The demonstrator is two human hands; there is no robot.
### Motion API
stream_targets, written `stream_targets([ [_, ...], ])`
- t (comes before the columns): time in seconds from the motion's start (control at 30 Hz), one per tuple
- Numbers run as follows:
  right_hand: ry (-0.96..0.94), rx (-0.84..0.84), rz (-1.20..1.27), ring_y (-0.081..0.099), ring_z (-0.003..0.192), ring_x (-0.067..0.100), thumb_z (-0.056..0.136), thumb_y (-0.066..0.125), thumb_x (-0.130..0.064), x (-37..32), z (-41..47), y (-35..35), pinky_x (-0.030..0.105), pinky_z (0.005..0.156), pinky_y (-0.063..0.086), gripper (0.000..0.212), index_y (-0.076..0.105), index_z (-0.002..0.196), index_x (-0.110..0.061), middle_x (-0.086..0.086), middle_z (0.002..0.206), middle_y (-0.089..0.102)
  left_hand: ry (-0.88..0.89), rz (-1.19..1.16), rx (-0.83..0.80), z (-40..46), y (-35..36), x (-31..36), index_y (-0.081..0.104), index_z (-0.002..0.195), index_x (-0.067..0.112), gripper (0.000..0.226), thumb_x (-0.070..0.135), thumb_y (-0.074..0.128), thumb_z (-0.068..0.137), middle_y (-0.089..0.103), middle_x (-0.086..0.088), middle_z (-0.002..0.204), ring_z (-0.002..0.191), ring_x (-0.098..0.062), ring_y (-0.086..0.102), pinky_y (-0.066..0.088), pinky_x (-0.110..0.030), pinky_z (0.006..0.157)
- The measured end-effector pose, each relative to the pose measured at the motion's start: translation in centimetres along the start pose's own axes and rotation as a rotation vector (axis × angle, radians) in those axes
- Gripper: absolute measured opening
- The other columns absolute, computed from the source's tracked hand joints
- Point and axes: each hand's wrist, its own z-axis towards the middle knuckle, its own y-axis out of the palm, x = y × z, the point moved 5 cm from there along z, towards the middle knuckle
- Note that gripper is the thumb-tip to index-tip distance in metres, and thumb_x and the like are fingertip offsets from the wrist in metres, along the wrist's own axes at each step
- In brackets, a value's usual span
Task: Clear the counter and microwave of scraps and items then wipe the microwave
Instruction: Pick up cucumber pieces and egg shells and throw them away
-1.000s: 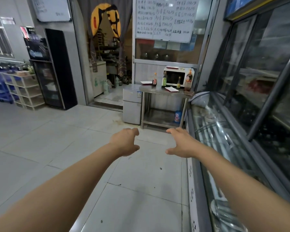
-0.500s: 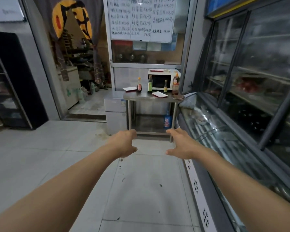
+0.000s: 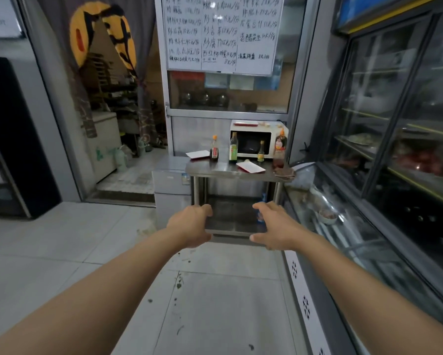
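Both forearms extend forward, roughly parallel. Left hand (image 3: 189, 225) and right hand (image 3: 275, 226) are level, palms facing inward, fingers loosely curled, thumbs low. Nothing is held.

Head view, single: worn at head height, facing forward and slightly down across pale tiled floor (image 3: 69, 242) toward steel counter table (image 3: 228, 172) with white microwave (image 3: 256, 139), well apart; both forearms foreground.

At twelve o'clock the surface (image 3: 215, 170) carries a microwave (image 3: 256, 142) at its back with four bottles (image 3: 233, 146) before it, a tray (image 3: 250, 167) nearer its front edge and another tray (image 3: 198, 154) toward ten o'clock, a display case (image 3: 348, 239) running along three o'clock.
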Motion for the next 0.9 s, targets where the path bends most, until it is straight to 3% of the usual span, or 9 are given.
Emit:
stream_targets([
  [0.63, 0.168, 0.065, -0.028, 0.027, 0.137, 0.025, 0.079, 0.069, -0.040, 6.4, 31.8, -3.7, 0.042, 0.111, 0.032, 0.081, 0.023, 0.144, -0.023, 0.006, 0.148, 0.026, 0.133, -0.055, -0.039, 34.5, -1.3, -8.4, 0.047, 0.127, 0.023, 0.053, 0.030, 0.070, 0.080, 0.055, -0.003, 0.125, 0.111, -0.021, 0.055, 0.049, -0.040, 0.094],
  [0.9, 0.247, 0.106, 0.026, 0.033, 0.132, 0.025, 0.079, 0.070, -0.039, 8.6, 43.3, -4.1, 0.039, 0.105, 0.039, 0.078, 0.027, 0.142, -0.025, 0.004, 0.143, 0.030, 0.213, -0.038, -0.060, 47.7, -2.6, -11.8, 0.048, 0.120, 0.026, 0.047, 0.031, 0.070, 0.079, 0.057, -0.002, 0.120, 0.106, -0.019, 0.056, 0.051, -0.041, 0.090],
])
